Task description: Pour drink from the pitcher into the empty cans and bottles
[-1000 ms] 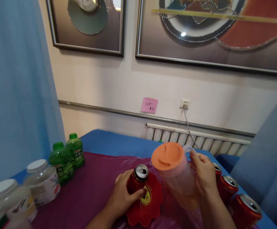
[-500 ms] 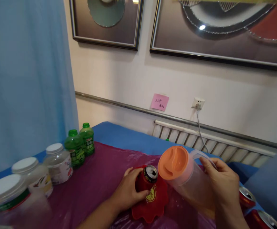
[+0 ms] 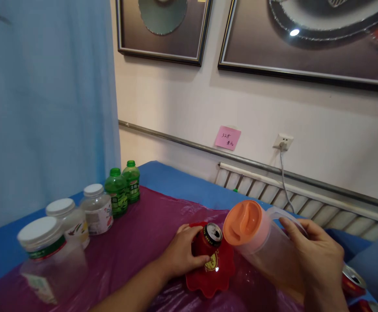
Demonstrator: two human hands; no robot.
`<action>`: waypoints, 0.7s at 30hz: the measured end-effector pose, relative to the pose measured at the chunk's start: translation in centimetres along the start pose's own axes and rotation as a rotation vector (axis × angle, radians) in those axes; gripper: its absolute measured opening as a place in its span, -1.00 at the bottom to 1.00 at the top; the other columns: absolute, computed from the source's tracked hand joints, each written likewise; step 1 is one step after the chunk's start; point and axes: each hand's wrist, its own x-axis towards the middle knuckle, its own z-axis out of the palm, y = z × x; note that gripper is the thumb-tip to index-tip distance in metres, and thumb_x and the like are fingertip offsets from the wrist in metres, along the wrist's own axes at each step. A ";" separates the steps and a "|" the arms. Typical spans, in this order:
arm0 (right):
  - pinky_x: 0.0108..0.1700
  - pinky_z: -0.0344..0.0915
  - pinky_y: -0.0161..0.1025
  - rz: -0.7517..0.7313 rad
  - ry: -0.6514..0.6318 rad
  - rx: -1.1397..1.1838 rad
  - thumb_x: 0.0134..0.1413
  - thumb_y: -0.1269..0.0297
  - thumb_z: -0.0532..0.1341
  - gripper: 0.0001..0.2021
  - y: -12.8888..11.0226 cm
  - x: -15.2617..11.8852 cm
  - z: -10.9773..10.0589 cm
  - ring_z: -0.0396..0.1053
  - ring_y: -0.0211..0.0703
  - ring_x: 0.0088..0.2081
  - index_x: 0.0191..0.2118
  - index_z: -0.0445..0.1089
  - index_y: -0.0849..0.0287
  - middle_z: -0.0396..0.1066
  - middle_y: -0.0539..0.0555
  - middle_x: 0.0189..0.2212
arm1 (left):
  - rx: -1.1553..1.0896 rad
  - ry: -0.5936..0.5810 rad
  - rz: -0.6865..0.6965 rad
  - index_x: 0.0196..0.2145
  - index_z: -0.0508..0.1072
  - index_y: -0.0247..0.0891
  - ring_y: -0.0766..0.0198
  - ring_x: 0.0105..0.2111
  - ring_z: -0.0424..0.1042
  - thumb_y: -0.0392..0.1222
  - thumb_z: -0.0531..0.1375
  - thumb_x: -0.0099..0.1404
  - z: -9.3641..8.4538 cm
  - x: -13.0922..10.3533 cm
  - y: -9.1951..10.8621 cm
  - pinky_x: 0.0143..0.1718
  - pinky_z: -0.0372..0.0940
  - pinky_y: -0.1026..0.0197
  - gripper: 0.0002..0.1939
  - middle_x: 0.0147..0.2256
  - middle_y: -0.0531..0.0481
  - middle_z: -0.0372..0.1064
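My left hand [image 3: 184, 253] is wrapped round a red drink can [image 3: 205, 242] with an opened top, tilted a little to the right. Beneath the can lies a red scalloped plate [image 3: 208, 284] with a yellow emblem. My right hand [image 3: 315, 251] grips the handle of a clear plastic pitcher [image 3: 267, 255] with an orange lid [image 3: 243, 222]. The pitcher leans left, its lid close beside the can's top. Some brownish liquid shows low in the pitcher. Whether any liquid is passing between the two I cannot tell.
On the left stand several clear jars with white lids [image 3: 39, 234] and two green bottles [image 3: 115, 193]. More red cans [image 3: 353, 279] are at the right edge. Purple plastic sheeting [image 3: 133, 234] covers the blue tabletop [image 3: 166, 180]. A radiator [image 3: 257, 186] runs along the wall behind.
The view has shifted slightly, so most things appear farther right. Both hands keep their holds, and the can and pitcher stay in nearly the same position relative to each other.
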 end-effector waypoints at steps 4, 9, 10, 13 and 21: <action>-0.41 0.17 -0.26 -0.026 -0.036 -0.025 -0.21 -0.25 0.39 -0.50 0.6 0.1 0.0 0.30 -0.14 -0.44 -0.41 0.56 0.16 0.42 -0.02 -0.53 | 0.028 -0.027 0.013 0.11 0.50 -0.10 -0.15 0.06 0.44 -0.10 0.45 -0.03 -0.1 0.0 0.3 0.26 0.09 -0.12 -0.31 0.06 -0.09 0.54; -0.42 0.19 -0.30 0.009 -0.067 -0.047 -0.21 -0.24 0.41 -0.51 1.0 0.2 -0.1 0.31 -0.14 -0.42 -0.40 0.55 0.15 0.41 -0.03 -0.52 | 0.079 -0.078 -0.002 0.11 0.48 -0.06 -0.15 0.09 0.42 -0.05 0.46 -0.02 0.0 0.1 0.2 0.28 0.05 -0.15 -0.30 0.08 -0.08 0.52; -0.43 0.19 -0.31 0.016 -0.073 -0.044 -0.21 -0.24 0.41 -0.51 1.0 0.2 -0.2 0.31 -0.14 -0.42 -0.41 0.55 0.15 0.40 -0.03 -0.52 | 0.083 -0.085 -0.002 0.11 0.47 -0.06 -0.14 0.09 0.42 -0.04 0.46 -0.01 0.0 0.1 0.1 0.28 0.04 -0.14 -0.30 0.09 -0.07 0.52; -0.45 0.19 -0.32 0.025 -0.077 -0.009 -0.23 -0.24 0.42 -0.50 1.0 0.0 -0.2 0.31 -0.15 -0.42 -0.40 0.54 0.15 0.39 -0.03 -0.52 | 0.078 -0.094 -0.004 0.11 0.46 -0.04 -0.11 0.10 0.42 -0.05 0.46 -0.01 0.1 0.1 0.0 0.30 0.01 -0.15 -0.31 0.08 -0.06 0.51; -0.45 0.20 -0.32 0.053 -0.037 0.000 -0.29 -0.20 0.44 -0.51 0.2 -0.2 0.0 0.31 -0.17 -0.44 -0.40 0.55 0.15 0.41 -0.05 -0.53 | 0.067 -0.103 -0.002 0.07 0.47 -0.04 -0.08 0.05 0.46 -0.07 0.45 0.01 0.2 0.0 0.0 0.32 -0.03 -0.15 -0.37 0.03 -0.01 0.54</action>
